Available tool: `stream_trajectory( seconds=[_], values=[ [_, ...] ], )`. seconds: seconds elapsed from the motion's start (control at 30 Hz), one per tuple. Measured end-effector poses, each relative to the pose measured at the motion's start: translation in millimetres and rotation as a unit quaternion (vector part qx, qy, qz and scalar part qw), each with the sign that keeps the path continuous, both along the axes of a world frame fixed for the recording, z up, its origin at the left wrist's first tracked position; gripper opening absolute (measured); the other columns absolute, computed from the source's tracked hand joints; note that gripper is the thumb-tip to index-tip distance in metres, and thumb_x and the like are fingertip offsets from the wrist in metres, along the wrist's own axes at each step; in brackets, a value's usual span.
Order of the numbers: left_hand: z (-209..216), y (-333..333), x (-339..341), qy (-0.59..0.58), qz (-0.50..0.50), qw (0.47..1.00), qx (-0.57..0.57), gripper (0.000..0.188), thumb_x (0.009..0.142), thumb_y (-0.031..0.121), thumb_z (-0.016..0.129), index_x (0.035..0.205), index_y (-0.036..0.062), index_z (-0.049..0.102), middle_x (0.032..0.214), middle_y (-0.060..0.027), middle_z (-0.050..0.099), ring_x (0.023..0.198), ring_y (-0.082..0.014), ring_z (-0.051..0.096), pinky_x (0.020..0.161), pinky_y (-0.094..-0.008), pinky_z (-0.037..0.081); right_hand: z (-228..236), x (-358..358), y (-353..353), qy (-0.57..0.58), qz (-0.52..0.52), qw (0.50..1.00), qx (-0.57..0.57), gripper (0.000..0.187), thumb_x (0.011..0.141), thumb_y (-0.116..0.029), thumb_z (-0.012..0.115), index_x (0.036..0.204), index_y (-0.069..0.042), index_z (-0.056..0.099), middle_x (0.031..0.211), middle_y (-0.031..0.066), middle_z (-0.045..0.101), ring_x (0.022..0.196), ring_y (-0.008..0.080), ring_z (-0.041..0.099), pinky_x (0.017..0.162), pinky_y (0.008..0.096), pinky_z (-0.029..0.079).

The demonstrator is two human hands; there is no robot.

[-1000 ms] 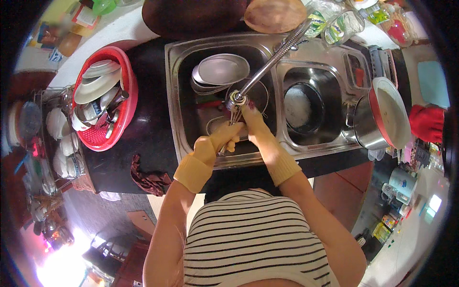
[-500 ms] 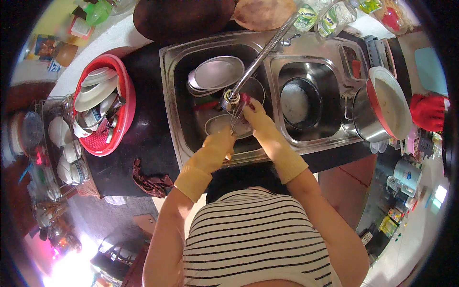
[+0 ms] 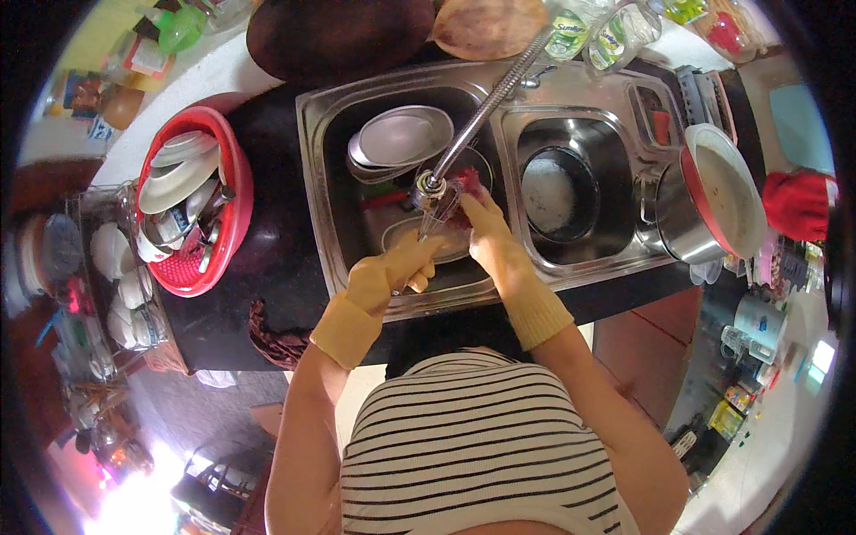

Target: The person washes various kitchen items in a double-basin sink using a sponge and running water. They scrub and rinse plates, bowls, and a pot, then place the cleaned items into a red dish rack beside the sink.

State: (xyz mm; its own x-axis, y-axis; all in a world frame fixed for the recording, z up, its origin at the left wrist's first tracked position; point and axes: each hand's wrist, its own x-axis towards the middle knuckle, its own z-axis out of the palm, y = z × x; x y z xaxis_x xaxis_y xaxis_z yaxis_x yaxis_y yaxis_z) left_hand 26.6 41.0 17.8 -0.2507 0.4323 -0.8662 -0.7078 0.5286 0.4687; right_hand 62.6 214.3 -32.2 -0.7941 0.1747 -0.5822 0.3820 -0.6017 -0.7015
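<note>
Both my hands wear yellow rubber gloves and are over the left sink basin [image 3: 337, 209]. My left hand [image 3: 393, 270] is closed round the handle of a wire whisk [image 3: 435, 218], whose wires point away from me beneath the faucet head [image 3: 431, 185]. A dark red scrubbing cloth or pad [image 3: 470, 181] is gripped in my right hand [image 3: 489, 234], against the whisk's wires; its exact kind is unclear. Behind them lies an oval metal dish [image 3: 408, 135] on another dish. A pale dish [image 3: 392, 235] sits below my hands, partly covered by them.
A red plastic basket [image 3: 239, 227] with bowls, plates and utensils stands on the left counter, near a crumpled dark cloth [image 3: 275, 337]. In the right basin [image 3: 580, 129] is a round dark pan [image 3: 560, 194]. A large steel pot [image 3: 687, 209] stands beyond it at the right.
My left hand has drawn slightly left and toward me with the whisk. My right hand has shifted a little closer to me, and more of the red pad shows.
</note>
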Motion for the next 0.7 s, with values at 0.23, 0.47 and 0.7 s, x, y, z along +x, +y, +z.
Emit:
stream_trajectory(
  seconds=[0.23, 0.47, 0.7],
  values=[
    [-12.3, 14.5, 7.3, 0.152, -0.105, 0.98, -0.068, 0.039, 0.1, 0.034, 0.051, 0.124, 0.0039, 0.051, 0.072, -0.0151, 0.065, 0.056, -0.0263, 0.064, 0.05, -0.0388, 0.052, -15.6, -7.7, 5.8, 0.003, -0.033, 0.999, -0.023, 0.043, 0.096, -0.026, 0.06, 0.133, -0.004, 0.057, 0.116, 0.0082, 0.067, 0.104, 0.0175, 0.065, 0.091, 0.0365, 0.051],
    [30.5, 3.6, -7.5, 0.249, -0.315, 0.9, -0.171, 0.047, 0.098, 0.042, 0.046, 0.131, 0.0086, 0.05, 0.087, -0.0105, 0.075, 0.089, -0.0308, 0.073, 0.085, -0.0467, 0.054, -0.3, -27.3, 45.8, 0.042, 0.263, 0.964, -0.03, 0.053, 0.088, -0.012, 0.067, 0.138, -0.003, 0.05, 0.107, 0.0078, 0.068, 0.079, 0.0147, 0.067, 0.058, 0.0301, 0.053],
    [15.1, -20.7, -16.2, 0.142, -0.077, 0.987, 0.028, 0.047, 0.096, 0.031, 0.054, 0.137, 0.0097, 0.047, 0.08, -0.0159, 0.071, 0.065, -0.0276, 0.071, 0.062, -0.0398, 0.055, 2.8, -54.8, 10.2, -0.118, 0.173, 0.971, 0.115, 0.027, 0.085, -0.012, 0.067, 0.11, -0.003, 0.065, 0.096, 0.0115, 0.068, 0.088, 0.0215, 0.069, 0.058, 0.0393, 0.058]
  ],
)
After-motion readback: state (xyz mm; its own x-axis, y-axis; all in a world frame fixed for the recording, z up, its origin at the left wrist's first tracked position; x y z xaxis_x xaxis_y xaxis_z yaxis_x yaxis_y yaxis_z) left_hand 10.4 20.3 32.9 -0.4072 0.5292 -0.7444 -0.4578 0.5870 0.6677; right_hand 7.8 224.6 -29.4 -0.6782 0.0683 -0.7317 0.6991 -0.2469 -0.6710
